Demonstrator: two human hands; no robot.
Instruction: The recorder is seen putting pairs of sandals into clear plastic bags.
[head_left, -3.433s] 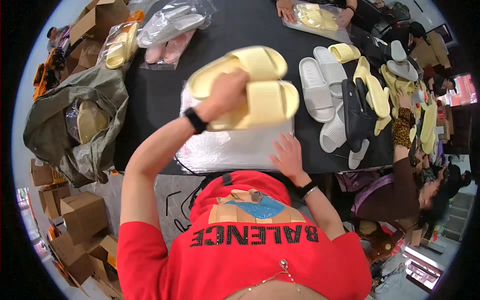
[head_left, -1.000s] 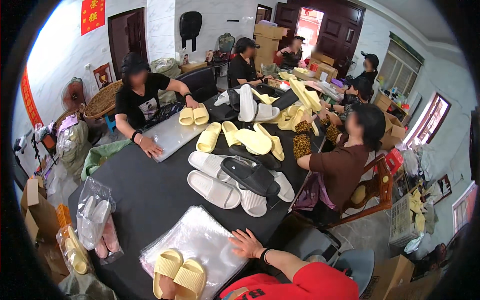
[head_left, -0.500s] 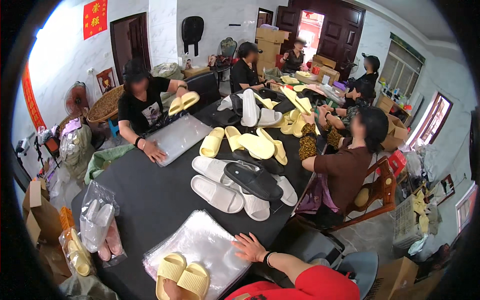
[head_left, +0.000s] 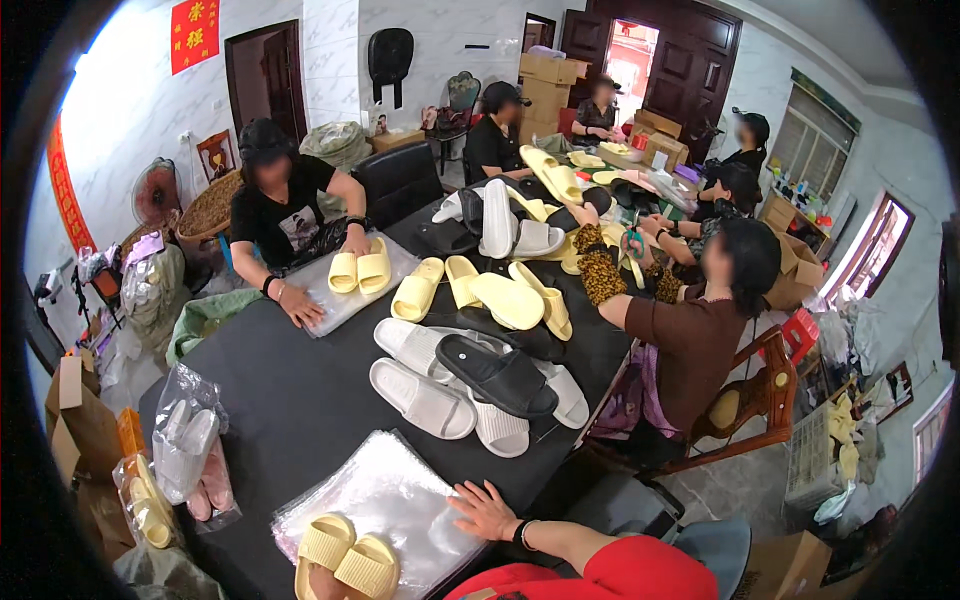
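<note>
A pair of yellow slide slippers (head_left: 367,568) is in my left hand (head_left: 324,582) at the bottom edge, over the near corner of a stack of clear plastic bags (head_left: 400,490). Only part of that hand shows between the slippers, so the fingers are mostly hidden. My right hand (head_left: 486,512) lies flat with its fingers spread on the right edge of the stack, holding nothing. Beyond the stack is a pile of white slippers (head_left: 422,398) with a black slipper (head_left: 497,375) on top.
Bagged grey and pink slippers (head_left: 190,450) lie on the black table (head_left: 270,400) at left. Across it, a person (head_left: 290,200) holds yellow slippers (head_left: 360,268) on another bag stack. At right, a seated person (head_left: 690,320) handles slippers. More people sit farther back.
The person across the table has brought a yellow pair down onto their bag stack. The seated person at right has shifted their arms among the slippers. My hands stay nearly in place.
</note>
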